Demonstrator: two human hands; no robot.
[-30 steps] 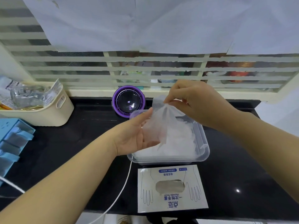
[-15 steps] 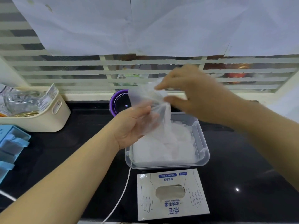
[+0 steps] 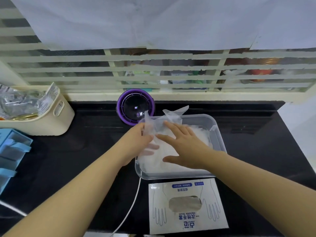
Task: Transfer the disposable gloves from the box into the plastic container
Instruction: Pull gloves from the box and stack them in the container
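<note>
Tamps the gloves down inside the container with the right grip, laid flat, fingers straight and spread. Pinches one loose glove over the container's far left corner with the left grip, thumb on the film, fingers beneath. Looks like the packing step, probably late. Calls next for releasing and tucking that glove in, then checking the box, just in front on the black bench; cannot tell what remains inside. Shows a fan, a basket and a slatted window behind.
</note>
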